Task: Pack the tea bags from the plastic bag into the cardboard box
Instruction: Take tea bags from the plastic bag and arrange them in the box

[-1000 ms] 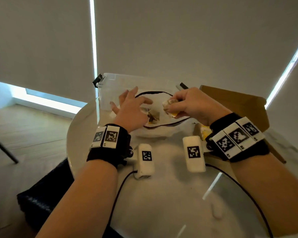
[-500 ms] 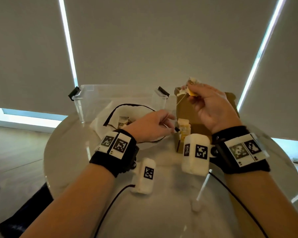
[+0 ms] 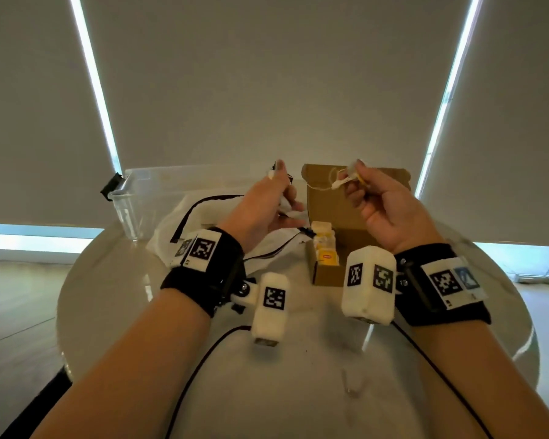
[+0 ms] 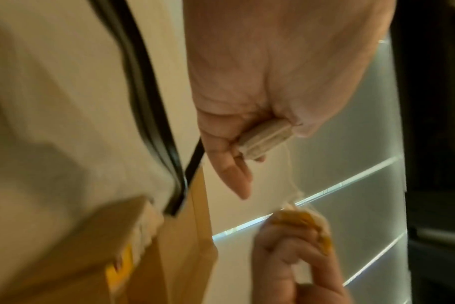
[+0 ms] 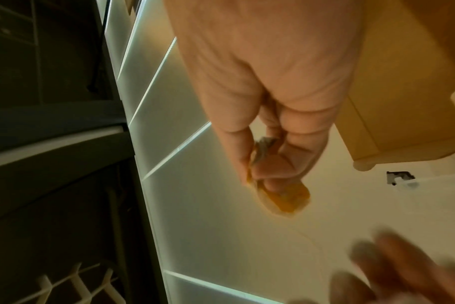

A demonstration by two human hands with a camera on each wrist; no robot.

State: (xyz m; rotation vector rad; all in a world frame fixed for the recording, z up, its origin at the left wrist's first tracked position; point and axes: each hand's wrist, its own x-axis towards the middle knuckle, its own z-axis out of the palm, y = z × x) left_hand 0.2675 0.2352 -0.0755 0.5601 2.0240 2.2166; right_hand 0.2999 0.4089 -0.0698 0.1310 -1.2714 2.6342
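My left hand point(image 3: 282, 198) is raised over the white plastic bag point(image 3: 178, 229) and pinches a pale tea bag pouch point(image 4: 265, 140). A thin string point(image 4: 290, 170) runs from the pouch to the yellow tag point(image 4: 299, 221), which my right hand point(image 3: 354, 179) pinches in front of the upright lid of the cardboard box point(image 3: 327, 275). The same tag point(image 5: 286, 200) shows between the right fingertips in the right wrist view. The box stands open, with several yellow tea bags point(image 3: 325, 248) packed in a row at its left side.
A clear plastic bin point(image 3: 137, 201) stands behind the bag at the table's far left. The round white table point(image 3: 298, 391) has curved edges left and right. Black cables trail from both wrists across it.
The right hand carried a tea bag from the plastic bag over to the box lid. The left hand has since risen from the bag's edge and now holds the pouch end.
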